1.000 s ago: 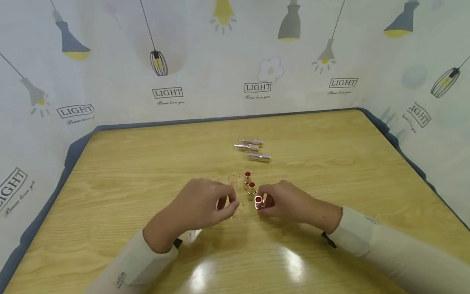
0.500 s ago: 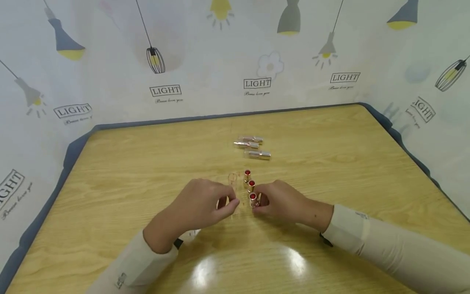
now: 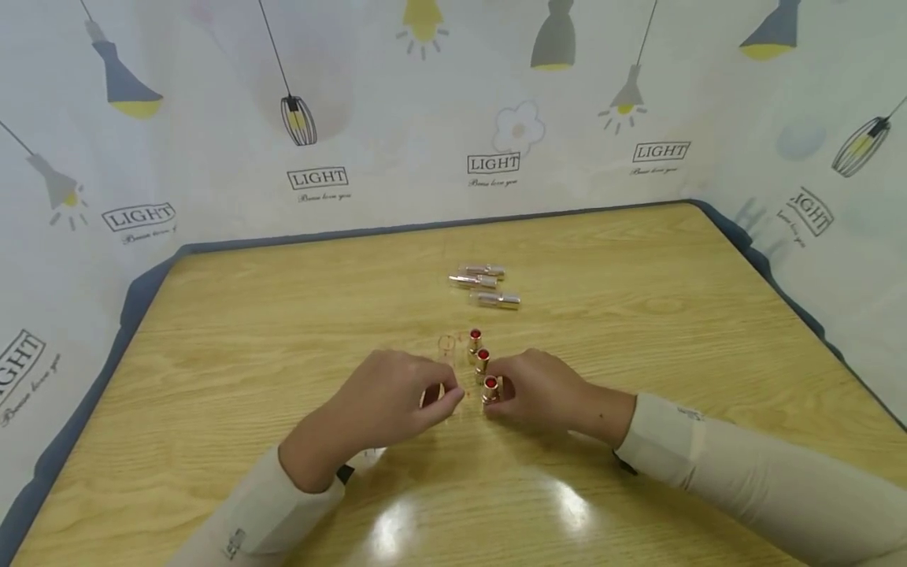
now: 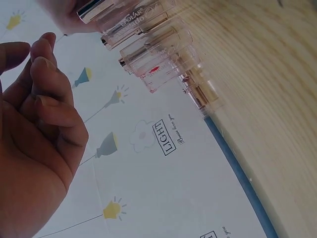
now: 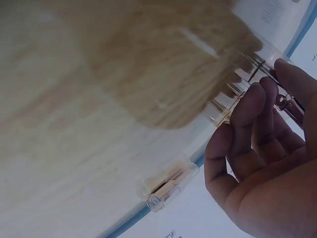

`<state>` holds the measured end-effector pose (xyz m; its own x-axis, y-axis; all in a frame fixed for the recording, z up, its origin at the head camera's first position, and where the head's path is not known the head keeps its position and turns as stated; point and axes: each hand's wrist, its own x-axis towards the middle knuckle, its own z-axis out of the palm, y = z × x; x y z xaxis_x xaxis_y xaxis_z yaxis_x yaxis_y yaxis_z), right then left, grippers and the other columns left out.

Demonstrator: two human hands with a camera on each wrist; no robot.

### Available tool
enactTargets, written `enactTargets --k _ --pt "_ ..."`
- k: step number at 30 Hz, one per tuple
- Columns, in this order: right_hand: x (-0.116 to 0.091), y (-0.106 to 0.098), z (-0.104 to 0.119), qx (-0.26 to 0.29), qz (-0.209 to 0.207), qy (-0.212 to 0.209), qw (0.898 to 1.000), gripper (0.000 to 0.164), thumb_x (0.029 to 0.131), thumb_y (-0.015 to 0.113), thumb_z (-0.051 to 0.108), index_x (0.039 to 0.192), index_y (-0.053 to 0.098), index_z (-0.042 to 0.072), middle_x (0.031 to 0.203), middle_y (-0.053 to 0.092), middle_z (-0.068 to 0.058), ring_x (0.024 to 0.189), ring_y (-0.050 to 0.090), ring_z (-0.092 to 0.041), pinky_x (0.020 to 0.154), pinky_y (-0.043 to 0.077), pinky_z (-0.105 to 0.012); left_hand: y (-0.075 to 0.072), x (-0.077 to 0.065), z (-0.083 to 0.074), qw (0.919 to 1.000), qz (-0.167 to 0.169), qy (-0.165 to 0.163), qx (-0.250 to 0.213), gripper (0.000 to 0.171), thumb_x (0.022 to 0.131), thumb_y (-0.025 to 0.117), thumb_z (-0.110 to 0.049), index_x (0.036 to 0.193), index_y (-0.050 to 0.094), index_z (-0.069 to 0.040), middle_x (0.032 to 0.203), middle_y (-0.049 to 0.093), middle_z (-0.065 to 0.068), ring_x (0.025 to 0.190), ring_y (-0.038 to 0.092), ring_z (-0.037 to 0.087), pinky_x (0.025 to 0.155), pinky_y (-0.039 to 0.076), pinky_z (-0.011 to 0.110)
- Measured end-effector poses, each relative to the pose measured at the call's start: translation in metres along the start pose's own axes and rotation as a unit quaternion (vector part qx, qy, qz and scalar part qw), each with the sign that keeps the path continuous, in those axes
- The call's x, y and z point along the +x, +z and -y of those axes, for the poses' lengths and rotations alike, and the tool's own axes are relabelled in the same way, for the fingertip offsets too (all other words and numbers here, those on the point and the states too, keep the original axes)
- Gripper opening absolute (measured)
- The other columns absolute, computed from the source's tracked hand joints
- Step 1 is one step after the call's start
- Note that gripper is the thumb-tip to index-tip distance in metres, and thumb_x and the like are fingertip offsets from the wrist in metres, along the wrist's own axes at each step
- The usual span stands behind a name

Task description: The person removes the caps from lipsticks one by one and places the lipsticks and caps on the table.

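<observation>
My right hand [image 3: 542, 390] holds a gold lipstick tube with a red top [image 3: 491, 386] upright, between thumb and fingers. Just behind it stand two similar tubes, a middle lipstick [image 3: 483, 362] and a far lipstick [image 3: 475, 340], in a slanting row. In the left wrist view the clear tubes [image 4: 133, 22] show printed lettering. My left hand [image 3: 397, 394] hovers left of the row, fingers loosely curled with thumb near index, and nothing visible in it. Beside the row is a faint transparent piece with a round outline [image 3: 446, 344]; its kind is unclear.
Three more lipsticks lie on their sides farther back: a rear one [image 3: 485, 270], a middle one [image 3: 473, 280] and a nearer one [image 3: 494, 300]. The wooden table [image 3: 283, 315] ends at a blue border [image 3: 354, 233] before a patterned backdrop [image 3: 397, 118].
My right hand has moved the nearest lipstick slightly left, up close to the two others in the row. My left hand has stayed almost still.
</observation>
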<state>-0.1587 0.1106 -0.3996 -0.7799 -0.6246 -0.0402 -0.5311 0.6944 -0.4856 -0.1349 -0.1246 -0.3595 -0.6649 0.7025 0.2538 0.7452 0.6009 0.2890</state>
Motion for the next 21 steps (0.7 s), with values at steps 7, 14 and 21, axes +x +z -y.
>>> enactTargets --k 7,14,21 --pt "-0.0029 0.0019 0.0003 -0.021 0.010 0.023 0.999 0.019 0.082 0.083 0.031 0.086 0.068 0.019 0.064 0.056 0.012 0.055 0.047 -0.001 0.048 0.037 -0.020 0.0033 -0.0001 -0.0003 0.9998 0.019 -0.006 -0.002 0.019 0.098 0.062 -0.030 0.080 0.070 -0.026 0.062 0.055 -0.019 0.051 0.040 -0.007 0.050 0.036 0.015" --pt "-0.0039 -0.0026 -0.0001 -0.029 0.016 0.035 0.999 0.021 0.082 0.083 0.029 0.078 0.064 0.020 0.062 0.054 0.011 0.054 0.045 -0.003 0.047 0.034 -0.020 0.0049 0.0009 -0.0004 0.9994 0.028 -0.019 -0.007 0.020 0.098 0.062 -0.032 0.080 0.070 -0.027 0.063 0.054 -0.019 0.052 0.043 -0.006 0.051 0.038 0.016" --pt "0.0039 -0.0011 -0.0024 -0.046 0.017 0.018 0.999 0.015 0.084 0.081 0.025 0.080 0.068 0.021 0.066 0.060 0.013 0.056 0.049 -0.001 0.050 0.039 -0.019 0.0050 0.0009 -0.0016 0.9990 0.038 -0.023 -0.007 0.020 0.099 0.061 -0.032 0.083 0.071 -0.027 0.064 0.055 -0.019 0.052 0.043 -0.006 0.051 0.038 0.017"
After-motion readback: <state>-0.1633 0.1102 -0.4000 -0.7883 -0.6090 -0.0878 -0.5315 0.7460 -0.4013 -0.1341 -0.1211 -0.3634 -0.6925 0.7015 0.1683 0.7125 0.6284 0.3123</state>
